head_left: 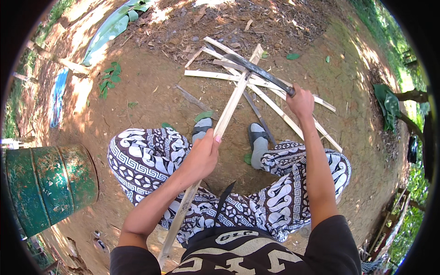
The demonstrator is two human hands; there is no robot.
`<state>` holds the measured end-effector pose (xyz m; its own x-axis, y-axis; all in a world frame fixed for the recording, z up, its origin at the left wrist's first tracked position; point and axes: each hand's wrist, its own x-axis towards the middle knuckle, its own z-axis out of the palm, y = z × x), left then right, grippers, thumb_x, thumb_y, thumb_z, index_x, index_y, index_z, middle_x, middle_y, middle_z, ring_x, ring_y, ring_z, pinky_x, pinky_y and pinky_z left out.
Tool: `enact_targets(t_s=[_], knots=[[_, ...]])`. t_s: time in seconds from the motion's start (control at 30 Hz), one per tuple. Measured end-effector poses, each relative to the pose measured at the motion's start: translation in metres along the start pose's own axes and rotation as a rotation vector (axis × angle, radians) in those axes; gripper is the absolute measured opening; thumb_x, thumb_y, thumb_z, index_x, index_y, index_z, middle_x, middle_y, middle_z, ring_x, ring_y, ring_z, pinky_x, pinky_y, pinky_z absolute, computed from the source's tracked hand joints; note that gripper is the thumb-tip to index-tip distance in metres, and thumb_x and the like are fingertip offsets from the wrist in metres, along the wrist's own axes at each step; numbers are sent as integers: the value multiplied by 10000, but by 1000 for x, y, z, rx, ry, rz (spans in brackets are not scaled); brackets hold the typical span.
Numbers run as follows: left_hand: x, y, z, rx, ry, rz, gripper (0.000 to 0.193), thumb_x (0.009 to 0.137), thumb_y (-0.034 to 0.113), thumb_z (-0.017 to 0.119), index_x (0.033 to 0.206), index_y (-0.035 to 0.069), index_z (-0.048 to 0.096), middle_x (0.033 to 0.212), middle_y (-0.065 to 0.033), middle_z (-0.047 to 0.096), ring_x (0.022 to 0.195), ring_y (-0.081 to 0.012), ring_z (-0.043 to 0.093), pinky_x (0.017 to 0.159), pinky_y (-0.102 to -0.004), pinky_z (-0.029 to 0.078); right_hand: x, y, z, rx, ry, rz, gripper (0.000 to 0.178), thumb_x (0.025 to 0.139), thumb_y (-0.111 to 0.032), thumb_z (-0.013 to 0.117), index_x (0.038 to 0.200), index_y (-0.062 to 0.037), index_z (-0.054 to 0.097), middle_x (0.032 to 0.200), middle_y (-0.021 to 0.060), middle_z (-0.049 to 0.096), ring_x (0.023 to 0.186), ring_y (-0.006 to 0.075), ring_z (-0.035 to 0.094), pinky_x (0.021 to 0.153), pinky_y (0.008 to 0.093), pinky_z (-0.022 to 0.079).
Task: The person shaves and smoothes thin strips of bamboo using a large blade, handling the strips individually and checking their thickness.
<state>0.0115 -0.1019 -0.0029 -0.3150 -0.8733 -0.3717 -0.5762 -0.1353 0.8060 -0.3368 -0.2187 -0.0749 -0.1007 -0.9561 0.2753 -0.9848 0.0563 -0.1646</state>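
Observation:
My left hand (pixel 201 158) is closed around a long pale strip of split wood or bamboo (pixel 232 105). The strip slants from beside my left hip up to the pile ahead of my feet. In my right hand (pixel 301 101) is the dark handle of a machete (pixel 265 75) with a long, slightly curved blade. That blade lies across the far part of the held strip, touching it or just above it; I cannot tell which. Several more pale strips (pixel 280 113) lie crossed on the ground beneath, and a thin dark strip (pixel 257 112) runs toward my right foot.
A rusty green metal drum (pixel 50 183) lies at the left. Beyond it are a blue bundle (pixel 58 98) and a big banana leaf (pixel 107 34). My sandalled feet (pixel 259 142) rest on bare brown soil near the strips. Wood chips and dry leaves (pixel 233 23) litter the far ground.

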Motion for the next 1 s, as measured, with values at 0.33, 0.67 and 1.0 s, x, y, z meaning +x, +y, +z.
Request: enact_targets(t_s=[0.33, 0.67, 1.0], knots=[[9, 3, 5, 33, 19, 60, 281, 1092, 246, 379, 1068, -19, 470, 638, -137, 547, 536, -284, 558, 541, -429, 449, -47, -121, -27, 349, -151, -300, 190, 675, -155, 720, 723, -82, 552, 587, 120, 588, 549, 342, 622, 538, 455, 499], [-1, 18, -7, 82, 15, 83, 249, 1084, 199, 385, 1077, -40, 456, 622, -201, 555, 550, -374, 573, 551, -480, 431, -25, -66, -16, 203, 2, -335, 238, 647, -180, 761, 766, -96, 573, 605, 89, 616, 551, 324, 631, 508, 442, 485], [1, 18, 1, 80, 54, 62, 250, 1081, 195, 396, 1090, -50, 444, 626, -242, 545, 558, -427, 553, 555, -505, 412, -45, -97, -27, 207, -71, -364, 242, 638, -176, 754, 740, -95, 550, 607, 82, 603, 565, 312, 633, 523, 426, 492]])
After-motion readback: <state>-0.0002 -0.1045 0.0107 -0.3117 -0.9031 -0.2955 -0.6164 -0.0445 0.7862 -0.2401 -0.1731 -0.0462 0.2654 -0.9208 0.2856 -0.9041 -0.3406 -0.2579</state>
